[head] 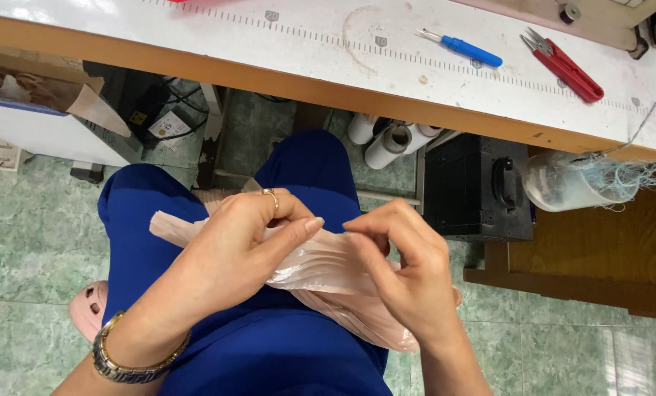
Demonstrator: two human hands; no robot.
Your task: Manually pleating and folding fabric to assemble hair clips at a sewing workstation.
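Right hand (409, 275) covers pink fabric (328, 268); grip unclear

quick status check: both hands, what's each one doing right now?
Left hand: closed, pinching the pale pink pleated fabric piece between thumb and fingers.
Right hand: closed, fingers gripping the same fabric over the lap.

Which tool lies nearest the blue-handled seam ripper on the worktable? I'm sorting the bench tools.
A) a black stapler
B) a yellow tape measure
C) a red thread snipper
C: the red thread snipper lies just right of the seam ripper on the worktable.
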